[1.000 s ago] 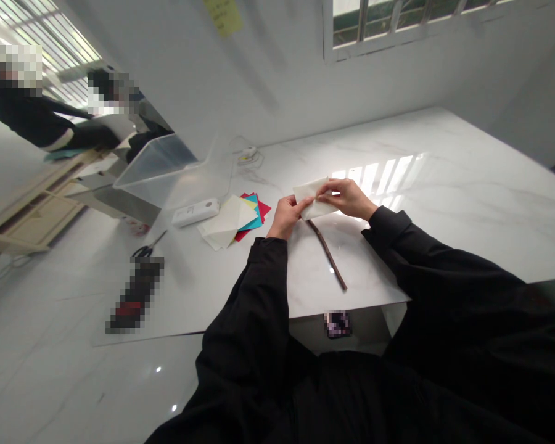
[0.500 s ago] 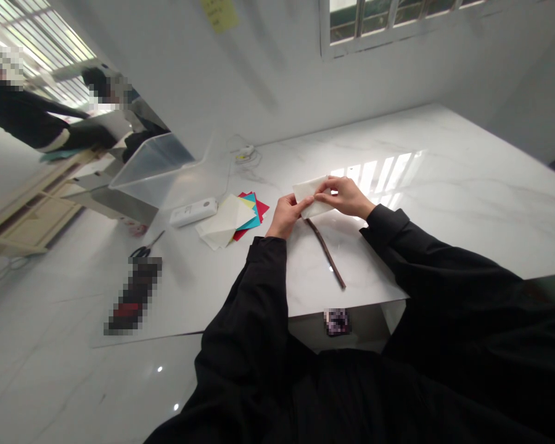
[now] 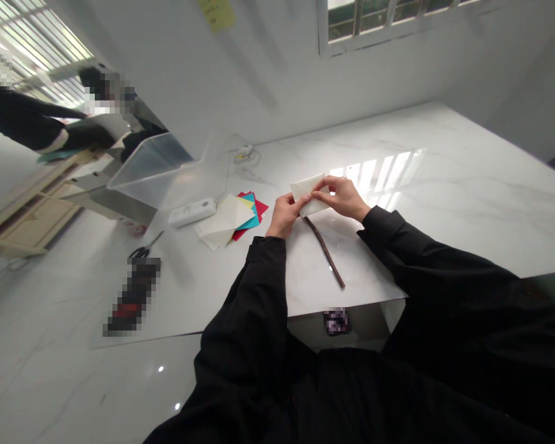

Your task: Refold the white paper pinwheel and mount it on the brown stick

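A cream-white sheet of paper (image 3: pixel 305 187), seemingly folded, is held up over the table between both hands. My left hand (image 3: pixel 284 214) grips its lower left part, thumb on top. From the right, my right hand (image 3: pixel 342 194) pinches the sheet, its fingertips close to the left thumb. A thin dark brown stick (image 3: pixel 326 251), slightly bent, lies below the hands and slants toward the table's front edge; its upper end is by the paper, and whether the two touch I cannot tell. Left of my left hand lies a fanned pile of coloured paper (image 3: pixel 250 225) in white, yellow, blue and red.
Beside the paper pile lies a white oblong device (image 3: pixel 193 213). Scissors (image 3: pixel 141 251) and a blurred-out dark object (image 3: pixel 132 299) are at the left. A clear plastic bin (image 3: pixel 160 169) stands at the far left of the marble-patterned table (image 3: pixel 467 203). Two people are beyond it.
Both hands and the paper sit almost as before; the right fingers have shifted slightly on the sheet. The whole view has drifted a little. The stick lies in the same place.
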A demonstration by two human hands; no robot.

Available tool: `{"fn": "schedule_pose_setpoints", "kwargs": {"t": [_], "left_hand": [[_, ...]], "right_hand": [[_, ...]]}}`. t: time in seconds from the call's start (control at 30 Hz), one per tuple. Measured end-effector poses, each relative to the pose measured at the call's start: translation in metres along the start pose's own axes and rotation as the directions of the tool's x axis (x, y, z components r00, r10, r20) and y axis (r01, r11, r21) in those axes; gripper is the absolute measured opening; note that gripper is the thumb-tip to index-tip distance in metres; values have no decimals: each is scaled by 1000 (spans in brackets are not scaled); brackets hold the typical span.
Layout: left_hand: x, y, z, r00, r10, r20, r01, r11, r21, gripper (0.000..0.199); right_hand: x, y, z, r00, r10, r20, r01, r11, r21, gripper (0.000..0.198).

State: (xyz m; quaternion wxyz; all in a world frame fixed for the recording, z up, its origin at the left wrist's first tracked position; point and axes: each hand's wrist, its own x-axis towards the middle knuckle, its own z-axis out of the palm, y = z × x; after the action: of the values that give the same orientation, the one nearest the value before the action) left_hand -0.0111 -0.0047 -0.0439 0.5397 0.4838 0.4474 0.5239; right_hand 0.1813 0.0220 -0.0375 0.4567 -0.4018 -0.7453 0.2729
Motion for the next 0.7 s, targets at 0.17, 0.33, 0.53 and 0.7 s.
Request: {"fn": "schedule_pose_setpoints", "kwargs": {"t": [0.17, 0.33, 0.53, 0.7], "left_hand": [[0, -1, 1, 1000, 1, -11, -1, 1000, -19, 61], [0, 0, 2, 1000, 4, -8, -4, 1000, -12, 62], [2, -3, 1, 1000, 8, -12, -8, 1000, -19, 63], [3, -4, 2, 999, 23, -26, -23, 1000, -4, 63]], "right_hand": [[-2, -2, 3, 1000, 22, -23, -19, 993, 117, 28], [-3, -6, 2, 1000, 18, -10, -16, 987, 158, 71], [-3, -2, 6, 997, 71, -5, -69, 978, 197, 86], [-1, 6, 11, 994, 112, -21, -102, 957, 273, 81]]}}
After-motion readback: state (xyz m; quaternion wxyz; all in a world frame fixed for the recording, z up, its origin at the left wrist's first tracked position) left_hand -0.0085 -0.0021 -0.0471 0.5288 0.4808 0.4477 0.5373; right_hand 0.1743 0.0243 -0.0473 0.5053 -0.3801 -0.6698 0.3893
